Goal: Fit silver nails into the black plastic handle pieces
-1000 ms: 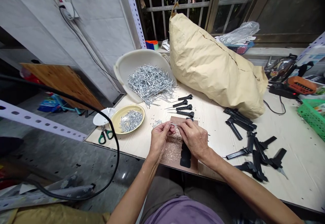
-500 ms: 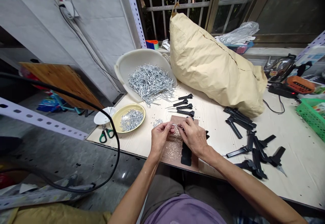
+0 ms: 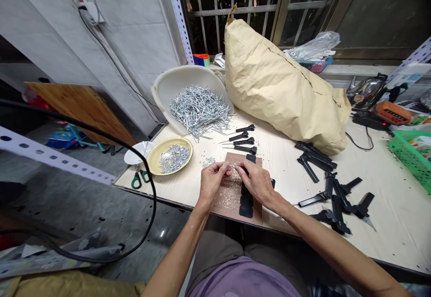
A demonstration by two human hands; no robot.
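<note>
Left of the left hand (image 3: 210,181) sits one yellow plate (image 3: 153,157) of tiny silver bits. That hand pinches one end of one thin silver pin (image 3: 232,166) and the right hand (image 3: 257,182) pinches the other, so the pin lies sideways between them, over the brown board (image 3: 229,202). Four black-handled pins (image 3: 247,149) lie just past the right hand.

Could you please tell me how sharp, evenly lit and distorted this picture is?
Head view: soft, even light, faint shadows; the left hand, right hand and the nail pinched between them are sharp, as is the heap of nails; the wide lens splays the window bars; a small glare spot lies on the floor.
</note>
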